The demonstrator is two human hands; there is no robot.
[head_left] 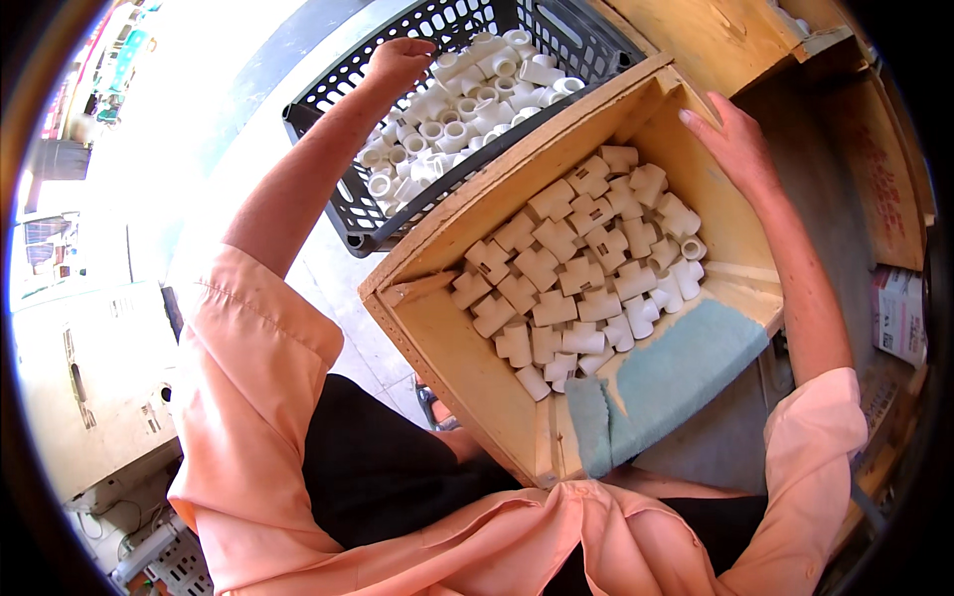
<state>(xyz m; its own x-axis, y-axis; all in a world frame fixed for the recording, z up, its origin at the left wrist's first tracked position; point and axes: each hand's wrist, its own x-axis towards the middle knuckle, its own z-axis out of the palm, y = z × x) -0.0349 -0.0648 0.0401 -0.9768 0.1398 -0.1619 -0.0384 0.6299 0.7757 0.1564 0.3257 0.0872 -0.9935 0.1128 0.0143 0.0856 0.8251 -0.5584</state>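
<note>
My left hand (400, 62) reaches over the far left part of a black plastic crate (373, 230), its fingers stretched toward the crate's middle and no object visible in them. A heap of white plastic pipe tee fittings (452, 124) lies loose in that crate, just beside the hand. My right hand (737, 144) grips the right wall of a wooden box (427, 348), thumb over the rim and the other fingers partly hidden. Inside the box, many white tee fittings (581, 248) sit close together, mostly lying in rows. The box is tilted toward me, above my lap.
A light blue cloth pad (676, 368) covers the box's near right edge. Cardboard boxes (865, 159) and a white and pink carton (899, 313) stand at the right. At the left is a pale machine or cabinet (89, 387). My sandalled foot (432, 405) shows below the box.
</note>
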